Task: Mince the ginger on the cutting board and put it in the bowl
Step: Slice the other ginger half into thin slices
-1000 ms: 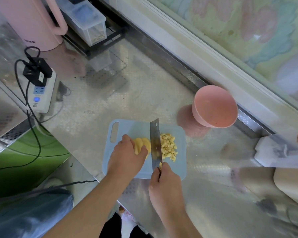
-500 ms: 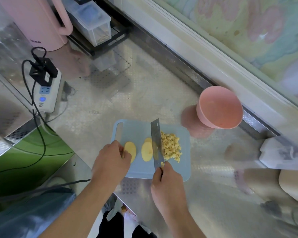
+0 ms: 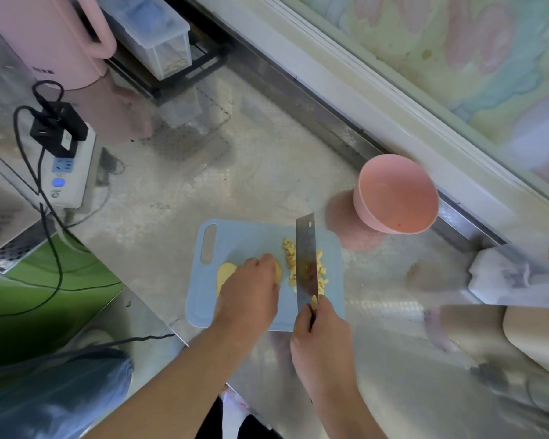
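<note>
The shiny embossed steel table (image 3: 267, 172) carries everything. At its far left stand a tall pink plastic jug (image 3: 45, 36) and a white power strip (image 3: 72, 172) with black plugs in it. The round pink plastic bowl (image 3: 396, 194) sits just beyond the far right corner of the pale blue rectangular plastic cutting board (image 3: 244, 236), apart from it and with no ginger in it.

On the board, the flat steel cleaver (image 3: 306, 258) now lies over the pile of minced yellow ginger bits (image 3: 290, 259), where half a second ago it stood at the pile's left edge beside a slice. The right hand (image 3: 322, 340) is curled round the cleaver's handle. The left hand (image 3: 251, 296) has come back onto the board from its left edge; its fingers are bent down over one pale yellow ginger slice (image 3: 278, 270), though whether they pinch or merely press it I cannot tell. A second ginger slice (image 3: 225, 273) lies just left of that hand.

So the blade seems to be clearing the minced heap rightwards while the left hand readies the next slice. Mincing is partly done: two slices remain, and nothing has gone to the bowl.
</note>
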A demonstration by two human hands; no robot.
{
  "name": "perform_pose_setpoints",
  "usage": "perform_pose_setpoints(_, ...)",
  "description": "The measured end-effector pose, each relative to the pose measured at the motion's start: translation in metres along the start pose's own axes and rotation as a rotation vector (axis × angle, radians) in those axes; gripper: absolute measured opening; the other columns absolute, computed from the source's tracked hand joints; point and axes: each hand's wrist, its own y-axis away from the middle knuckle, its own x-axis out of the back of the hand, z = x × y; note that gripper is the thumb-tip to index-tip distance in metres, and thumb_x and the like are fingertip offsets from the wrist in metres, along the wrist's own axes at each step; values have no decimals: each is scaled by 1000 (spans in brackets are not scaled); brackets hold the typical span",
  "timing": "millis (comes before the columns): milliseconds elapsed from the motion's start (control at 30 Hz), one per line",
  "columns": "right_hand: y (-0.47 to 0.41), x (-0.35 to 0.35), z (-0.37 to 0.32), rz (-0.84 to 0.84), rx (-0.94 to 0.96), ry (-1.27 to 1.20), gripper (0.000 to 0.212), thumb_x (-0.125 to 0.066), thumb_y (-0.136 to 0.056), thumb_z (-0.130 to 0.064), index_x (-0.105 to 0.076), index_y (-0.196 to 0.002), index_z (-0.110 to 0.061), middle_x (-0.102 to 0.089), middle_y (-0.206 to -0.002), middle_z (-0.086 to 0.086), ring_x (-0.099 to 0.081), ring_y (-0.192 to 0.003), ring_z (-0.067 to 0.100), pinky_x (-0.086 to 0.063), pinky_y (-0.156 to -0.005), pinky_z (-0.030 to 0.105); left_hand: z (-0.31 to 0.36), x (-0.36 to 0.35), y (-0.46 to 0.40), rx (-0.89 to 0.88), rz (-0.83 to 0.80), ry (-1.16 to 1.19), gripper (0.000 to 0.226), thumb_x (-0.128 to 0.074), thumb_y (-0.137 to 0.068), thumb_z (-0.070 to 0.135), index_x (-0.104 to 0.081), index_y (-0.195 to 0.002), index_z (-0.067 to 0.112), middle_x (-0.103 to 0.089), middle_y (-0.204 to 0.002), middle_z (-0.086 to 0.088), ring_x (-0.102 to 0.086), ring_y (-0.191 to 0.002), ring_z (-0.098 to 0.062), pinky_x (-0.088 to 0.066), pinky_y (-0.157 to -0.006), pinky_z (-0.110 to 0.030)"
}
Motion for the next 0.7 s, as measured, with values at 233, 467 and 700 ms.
perform_pose_setpoints(233,-5,12,11,21,-4,-17,26,-42,-99,-23,-39,-74,-19,-52,-59,2,-49,-52,23,-35,-48,38,9,-8,-2,-5,74,264,9,-68,-95,18,-62,-101,22,-66,-89,7,-66,-84,-15,-57,-78,-40)
perform_pose_setpoints(467,-15,31,21,38,0,94,23,-40,-100,-28,-38,-78,-21,-54,-63,1,-54,-56,25,-38,-50,37,33,-11,-7,30,115,506,15,-69,-96,15,-70,-89,29,-70,-78,17,-67,-76,1,-52,-71,-12)
perform_pose_setpoints(700,-21,48,21,12,197,402,17,-43,-93,-31,-37,-109,-35,-60,-86,-9,-60,-74,19,-52,-66,36,36,42,1,173,508,696,16,-61,-99,19,-62,-84,25,-65,-79,11,-60,-75,-6,-45,-68,-20)
